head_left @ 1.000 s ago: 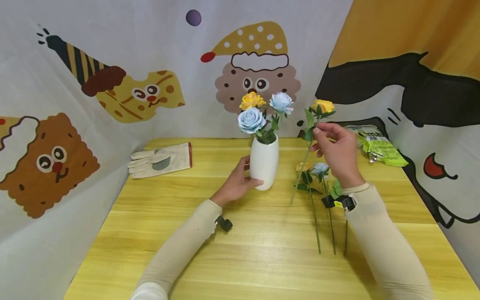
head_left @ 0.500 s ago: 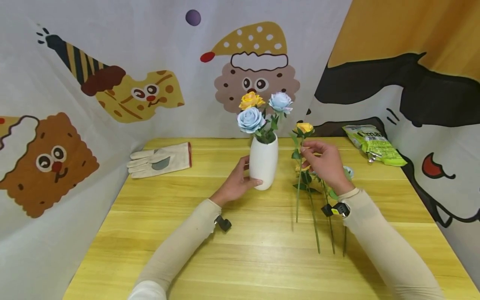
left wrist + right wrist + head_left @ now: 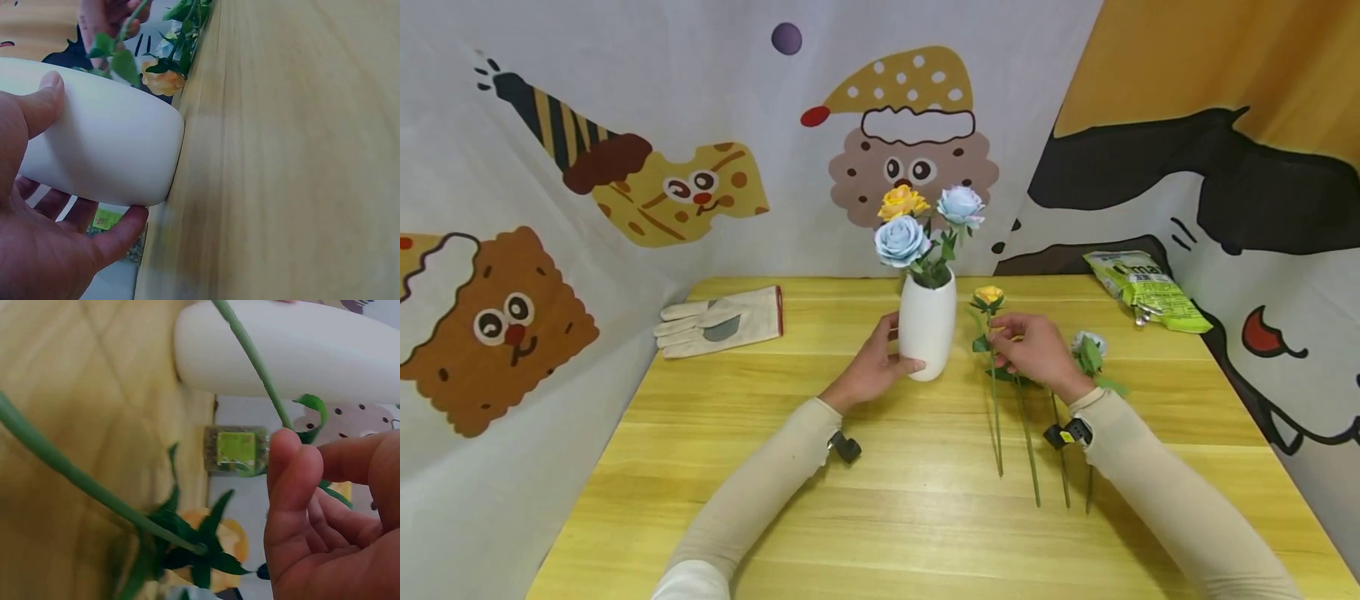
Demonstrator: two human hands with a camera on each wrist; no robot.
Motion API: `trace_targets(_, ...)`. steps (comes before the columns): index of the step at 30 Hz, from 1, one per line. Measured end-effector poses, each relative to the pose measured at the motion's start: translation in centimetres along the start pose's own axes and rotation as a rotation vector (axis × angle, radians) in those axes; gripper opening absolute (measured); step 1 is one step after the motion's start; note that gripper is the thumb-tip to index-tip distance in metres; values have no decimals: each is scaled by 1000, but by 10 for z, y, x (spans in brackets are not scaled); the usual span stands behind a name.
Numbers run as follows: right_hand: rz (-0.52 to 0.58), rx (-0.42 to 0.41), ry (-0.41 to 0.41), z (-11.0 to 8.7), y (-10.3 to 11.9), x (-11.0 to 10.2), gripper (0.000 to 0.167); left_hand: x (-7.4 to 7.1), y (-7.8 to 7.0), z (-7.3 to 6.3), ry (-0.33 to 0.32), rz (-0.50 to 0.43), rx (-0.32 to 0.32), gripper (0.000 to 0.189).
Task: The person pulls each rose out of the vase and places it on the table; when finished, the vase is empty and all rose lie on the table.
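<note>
A white vase (image 3: 927, 325) stands upright on the table, holding a yellow rose (image 3: 904, 202) and two light blue roses (image 3: 902, 240). My left hand (image 3: 872, 367) grips its lower part, thumb in front; the left wrist view shows the fingers (image 3: 122, 234) round its far side. To the right, my right hand (image 3: 1033, 350) pinches the upper stem of another yellow rose (image 3: 988, 297) between thumb and fingertips. That rose's stem (image 3: 250, 353) passes in front of the vase in the right wrist view. Several roses lie under this hand, partly hidden, including a light blue one (image 3: 1088, 342).
A cream work glove (image 3: 722, 322) lies at the back left of the wooden table (image 3: 865, 508). At the back right sits a green snack bag (image 3: 1146, 287). A clear pack with a green label (image 3: 236, 449) shows beyond the vase in both wrist views. Cartoon-printed cloth hangs behind.
My right hand has come down and to the left with the yellow rose, whose head is now lower than the vase's rim. The left hand and the vase have stayed put.
</note>
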State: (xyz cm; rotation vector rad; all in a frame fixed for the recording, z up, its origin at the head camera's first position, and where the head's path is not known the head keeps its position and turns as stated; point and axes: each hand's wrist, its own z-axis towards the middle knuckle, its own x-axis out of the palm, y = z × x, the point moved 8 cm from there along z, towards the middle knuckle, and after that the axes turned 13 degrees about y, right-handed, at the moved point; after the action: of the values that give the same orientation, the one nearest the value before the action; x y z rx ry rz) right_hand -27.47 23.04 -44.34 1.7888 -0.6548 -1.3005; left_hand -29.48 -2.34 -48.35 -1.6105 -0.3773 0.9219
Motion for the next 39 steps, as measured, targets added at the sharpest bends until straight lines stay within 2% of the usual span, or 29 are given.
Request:
trace_targets(6,-12,25,98,2,-12,18,43,1,-1,1,10,-15,18,88)
trace_targets(17,-31,91,181,3,-25,38,41,1,0,1,9,-1,15,89)
trace_targets(27,-110,120,183,4,-31,45,37,-1,1,1,5,4,22,89)
trace_targets(39,-81,123,167,2,-26,35,38,-2,-1,0,6,10,1,89)
